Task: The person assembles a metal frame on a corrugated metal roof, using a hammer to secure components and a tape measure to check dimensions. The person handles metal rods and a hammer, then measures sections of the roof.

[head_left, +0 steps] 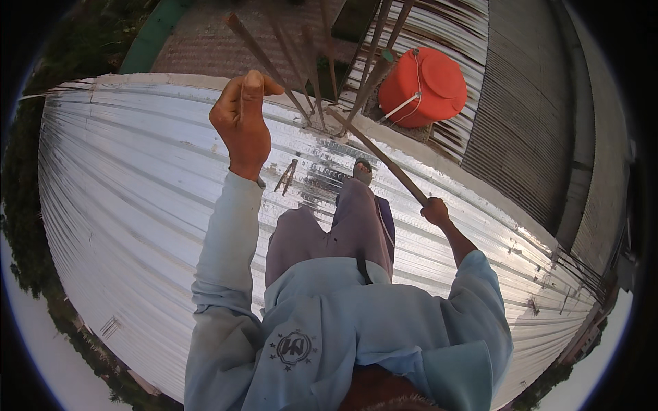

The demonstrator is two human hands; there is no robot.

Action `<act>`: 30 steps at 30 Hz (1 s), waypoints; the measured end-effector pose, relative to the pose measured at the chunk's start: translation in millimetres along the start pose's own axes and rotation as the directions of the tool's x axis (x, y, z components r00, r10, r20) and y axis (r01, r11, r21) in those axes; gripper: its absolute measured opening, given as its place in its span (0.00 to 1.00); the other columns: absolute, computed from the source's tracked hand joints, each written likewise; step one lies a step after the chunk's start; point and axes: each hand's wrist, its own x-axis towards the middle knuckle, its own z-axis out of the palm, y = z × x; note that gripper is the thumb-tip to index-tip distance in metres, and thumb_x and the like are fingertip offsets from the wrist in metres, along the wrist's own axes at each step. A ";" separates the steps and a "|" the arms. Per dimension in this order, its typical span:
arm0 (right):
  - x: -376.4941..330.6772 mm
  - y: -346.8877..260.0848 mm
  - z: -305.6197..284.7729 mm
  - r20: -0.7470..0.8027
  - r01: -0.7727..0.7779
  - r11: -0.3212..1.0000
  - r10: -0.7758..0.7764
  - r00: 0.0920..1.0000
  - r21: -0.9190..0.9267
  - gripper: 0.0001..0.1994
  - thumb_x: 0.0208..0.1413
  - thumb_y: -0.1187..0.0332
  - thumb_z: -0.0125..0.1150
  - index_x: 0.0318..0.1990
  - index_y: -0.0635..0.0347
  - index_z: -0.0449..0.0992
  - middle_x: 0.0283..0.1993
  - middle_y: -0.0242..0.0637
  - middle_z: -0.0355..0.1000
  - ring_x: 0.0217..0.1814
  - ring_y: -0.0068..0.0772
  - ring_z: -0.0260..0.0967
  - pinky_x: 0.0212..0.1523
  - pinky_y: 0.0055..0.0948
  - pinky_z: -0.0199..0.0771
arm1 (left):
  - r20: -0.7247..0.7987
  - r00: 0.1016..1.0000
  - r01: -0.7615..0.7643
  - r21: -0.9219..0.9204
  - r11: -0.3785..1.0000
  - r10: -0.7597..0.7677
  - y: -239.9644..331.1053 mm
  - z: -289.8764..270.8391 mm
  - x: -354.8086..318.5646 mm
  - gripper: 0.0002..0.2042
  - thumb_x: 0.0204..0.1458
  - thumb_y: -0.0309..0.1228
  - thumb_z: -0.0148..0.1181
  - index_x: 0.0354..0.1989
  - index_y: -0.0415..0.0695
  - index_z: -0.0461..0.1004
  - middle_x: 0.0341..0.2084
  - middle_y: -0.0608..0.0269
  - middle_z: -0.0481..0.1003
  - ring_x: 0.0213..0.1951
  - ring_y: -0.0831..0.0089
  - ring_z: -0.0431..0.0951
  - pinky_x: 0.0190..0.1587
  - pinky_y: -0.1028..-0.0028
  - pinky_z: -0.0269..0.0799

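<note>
Wrapped round the near end of a long brownish bar (387, 161) is my right hand (434, 211). The bar slants forward and left, its far end by several upright rusty bars (322, 68) at the roof edge; whether it touches them I cannot tell. My left hand (241, 127) is raised in front, its fingers curled in with the thumb against them. Anything inside that grip is hidden. Below it, a pair of pliers (286, 177) lies with handles apart on the shiny corrugated metal roof (137, 171), near my foot (362, 171).
A red round tank (428, 89) with a thin white pipe stands beyond the low concrete ledge (480, 188). Lower corrugated roofs (524, 103) lie past that ledge at right. Thin rods (582, 270) stick out at the far right edge. Trees border the left side.
</note>
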 end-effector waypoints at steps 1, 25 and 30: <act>-12.1 0.9 -2.8 0.003 -0.037 0.999 0.037 0.999 -0.001 0.15 0.43 0.63 0.62 0.36 0.65 0.81 0.39 0.55 0.78 0.43 0.55 0.78 0.46 0.47 0.79 | 0.113 0.993 0.023 -0.050 0.998 -0.018 14.9 2.7 -3.2 0.20 0.66 0.45 0.53 0.41 0.37 0.78 0.33 0.58 0.81 0.39 0.72 0.79 0.50 0.70 0.73; -334.8 -149.9 134.5 0.501 -0.565 0.057 0.397 0.769 0.823 0.11 0.39 0.82 0.66 0.19 0.62 0.68 0.14 0.34 0.58 0.10 0.27 0.53 0.11 0.33 0.46 | -0.259 -0.319 0.948 -0.067 -0.312 -0.912 -244.4 -469.4 -512.3 0.21 0.63 0.43 0.51 0.57 0.42 0.68 0.52 0.48 0.76 0.44 0.54 0.80 0.40 0.57 0.76; -370.1 -163.2 177.3 0.570 -0.586 -0.117 0.445 0.691 0.802 0.14 0.43 0.80 0.65 0.19 0.56 0.63 0.14 0.34 0.57 0.11 0.29 0.51 0.14 0.35 0.48 | -0.277 -0.155 0.983 -0.143 -0.119 -0.948 -224.1 -494.9 -486.3 0.21 0.63 0.42 0.52 0.60 0.43 0.68 0.50 0.50 0.78 0.42 0.54 0.82 0.39 0.58 0.78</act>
